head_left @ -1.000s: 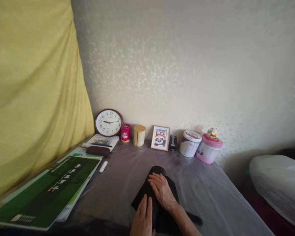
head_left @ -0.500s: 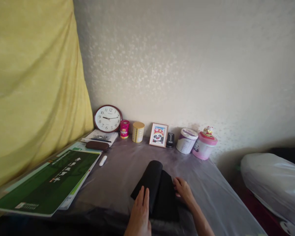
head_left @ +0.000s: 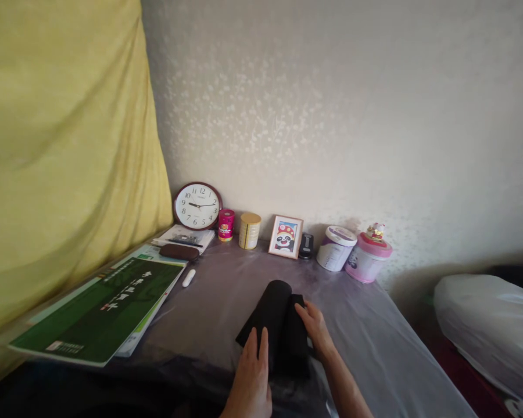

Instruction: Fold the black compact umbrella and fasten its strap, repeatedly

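A black folded cloth (head_left: pixel 267 313) lies near the table's front edge, its left part curled into a thick roll and its right part folded up beside it. My left hand (head_left: pixel 253 371) rests with straight, slightly parted fingers against the near left side of the roll. At the right edge, my right hand (head_left: pixel 316 328) has the folded part between thumb and fingers. The undersides of the fingers are hidden.
Green book (head_left: pixel 108 307), brown case (head_left: pixel 179 251) and white stick-like object (head_left: pixel 189 278) lie at left. Along the wall stand a clock (head_left: pixel 197 205), pink tin (head_left: pixel 226 225), yellow-lidded can (head_left: pixel 249 231), picture frame (head_left: pixel 286 237), black stapler-like object (head_left: pixel 306 246) and two tubs (head_left: pixel 336 249).
My right hand has taken hold of the cloth's right part and folded it leftward towards the roll. My left hand stays on the roll. The view has shifted slightly.
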Demonstrator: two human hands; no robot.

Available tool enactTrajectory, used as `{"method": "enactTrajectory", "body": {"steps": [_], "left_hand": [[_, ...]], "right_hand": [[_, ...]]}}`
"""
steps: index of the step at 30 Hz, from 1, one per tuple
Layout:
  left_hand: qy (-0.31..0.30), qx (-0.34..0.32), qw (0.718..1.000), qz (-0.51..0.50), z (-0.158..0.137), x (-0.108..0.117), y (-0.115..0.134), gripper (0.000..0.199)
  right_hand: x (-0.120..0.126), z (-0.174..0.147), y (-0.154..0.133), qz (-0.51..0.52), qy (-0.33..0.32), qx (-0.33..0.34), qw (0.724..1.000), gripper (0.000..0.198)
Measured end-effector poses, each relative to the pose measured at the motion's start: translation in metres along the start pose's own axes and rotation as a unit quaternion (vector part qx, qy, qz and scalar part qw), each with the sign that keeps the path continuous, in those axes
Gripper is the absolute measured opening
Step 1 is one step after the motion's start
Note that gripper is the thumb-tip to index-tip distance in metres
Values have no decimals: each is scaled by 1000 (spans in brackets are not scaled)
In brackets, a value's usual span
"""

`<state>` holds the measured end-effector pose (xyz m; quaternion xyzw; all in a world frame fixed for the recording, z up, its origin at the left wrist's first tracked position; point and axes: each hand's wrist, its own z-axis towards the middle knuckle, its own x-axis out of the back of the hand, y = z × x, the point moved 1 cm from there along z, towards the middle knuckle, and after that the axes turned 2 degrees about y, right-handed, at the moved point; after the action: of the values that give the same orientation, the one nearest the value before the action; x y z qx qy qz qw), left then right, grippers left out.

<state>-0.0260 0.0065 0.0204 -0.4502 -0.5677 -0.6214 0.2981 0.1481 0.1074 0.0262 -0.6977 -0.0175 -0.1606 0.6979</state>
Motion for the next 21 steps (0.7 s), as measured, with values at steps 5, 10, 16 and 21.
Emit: {"method": "enactTrajectory", "body": {"steps": [5, 10, 16, 21], "left_hand": [[1, 10, 1000, 2, 2, -2, 1, 94], [-10, 12, 1000, -3, 2, 0, 0, 95], [-14, 13, 1000, 8, 3, 0, -3, 83], [56, -31, 998, -10, 2, -19, -20, 82]], "right_hand": [[-23, 0, -19, 54, 13, 2, 998, 51], [-44, 8, -22, 14, 36, 36, 999, 52], [-65, 15, -19, -156, -11, 46, 987, 43], [-67, 10, -26, -229, -42, 117, 966, 34]]}}
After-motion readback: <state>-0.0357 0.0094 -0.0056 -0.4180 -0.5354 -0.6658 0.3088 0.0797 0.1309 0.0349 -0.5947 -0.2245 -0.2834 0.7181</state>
